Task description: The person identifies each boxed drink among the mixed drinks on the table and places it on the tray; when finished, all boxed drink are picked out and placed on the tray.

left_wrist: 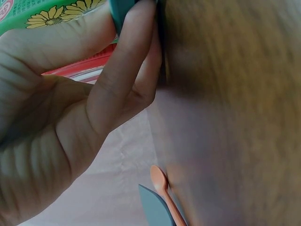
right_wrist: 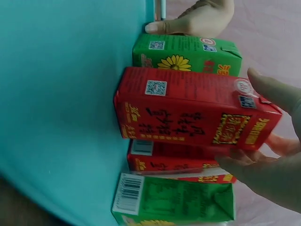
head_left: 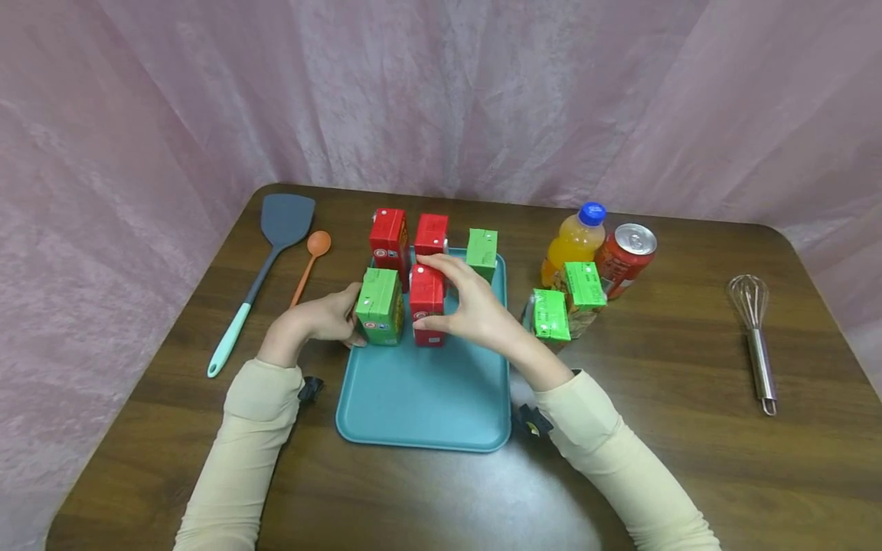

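Observation:
At the left edge of the blue-green tray point(head_left: 423, 405), my left hand point(head_left: 324, 316) pinches the rim between thumb and fingers; the left wrist view shows that grip close up. A green drink carton point(head_left: 379, 304) stands upright on the tray beside it. My right hand point(head_left: 475, 306) holds a red drink carton point(right_wrist: 197, 110) near its top, thumb on one side and fingers on the other. Behind it are two more red cartons, one at the left point(head_left: 390, 239) and one in the middle point(head_left: 431, 232), plus a second green carton point(head_left: 481, 251) at the right.
Right of the tray stand two green-topped cartons point(head_left: 551, 315), an orange drink bottle point(head_left: 575, 241) and a red can point(head_left: 625, 256). A whisk point(head_left: 756, 344) lies farther right. On the left lie a spatula point(head_left: 265, 268) and an orange spoon point(head_left: 317, 246). A pink curtain point(head_left: 441, 99) hangs behind the table.

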{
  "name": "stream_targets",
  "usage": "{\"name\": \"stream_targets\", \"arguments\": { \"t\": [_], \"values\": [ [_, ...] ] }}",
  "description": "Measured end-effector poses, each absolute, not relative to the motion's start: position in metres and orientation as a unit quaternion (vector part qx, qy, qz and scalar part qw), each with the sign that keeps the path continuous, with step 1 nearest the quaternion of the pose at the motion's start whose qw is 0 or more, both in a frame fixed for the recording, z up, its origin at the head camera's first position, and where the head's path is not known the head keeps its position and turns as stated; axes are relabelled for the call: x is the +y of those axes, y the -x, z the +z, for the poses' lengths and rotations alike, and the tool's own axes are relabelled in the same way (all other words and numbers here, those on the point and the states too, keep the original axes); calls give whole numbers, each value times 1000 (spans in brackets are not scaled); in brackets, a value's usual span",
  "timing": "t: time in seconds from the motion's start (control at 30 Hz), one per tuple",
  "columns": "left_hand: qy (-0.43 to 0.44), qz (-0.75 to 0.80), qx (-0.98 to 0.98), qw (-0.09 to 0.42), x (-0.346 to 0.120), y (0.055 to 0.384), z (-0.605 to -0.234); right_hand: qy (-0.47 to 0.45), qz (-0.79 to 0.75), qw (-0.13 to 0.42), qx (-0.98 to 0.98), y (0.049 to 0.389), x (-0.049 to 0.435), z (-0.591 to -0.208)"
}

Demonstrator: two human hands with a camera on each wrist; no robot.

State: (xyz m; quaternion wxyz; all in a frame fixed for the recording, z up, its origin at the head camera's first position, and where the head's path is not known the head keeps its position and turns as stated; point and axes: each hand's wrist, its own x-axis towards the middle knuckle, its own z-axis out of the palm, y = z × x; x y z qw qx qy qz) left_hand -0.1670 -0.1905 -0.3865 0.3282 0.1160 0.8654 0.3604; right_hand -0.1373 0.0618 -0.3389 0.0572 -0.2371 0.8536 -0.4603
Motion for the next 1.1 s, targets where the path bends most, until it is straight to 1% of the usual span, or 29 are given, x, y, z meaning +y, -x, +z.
{"name": "stream_targets", "arguments": {
  "t": [0.2, 0.37, 0.5, 0.7, 0.9, 1.1],
  "values": [
    [-113, 364, 864, 328, -190, 168, -386, 247, -431, 42, 867, 129, 76, -327],
    [-113, 368, 864, 323, -191, 167, -385, 261, -400, 2, 878, 127, 94, -320],
    [-112, 370, 863, 324, -191, 167, -384, 262, -382, -22, 886, 125, 116, -316],
    [-113, 365, 865, 325, -190, 167, -385, 263, -356, -42, 896, 124, 157, -314],
    [-110, 356, 867, 330, -190, 166, -385, 228, -333, -61, 913, 125, 201, -318],
    [-111, 365, 862, 333, -190, 166, -387, 203, -321, -85, 921, 120, 230, -323]
  ]
}}
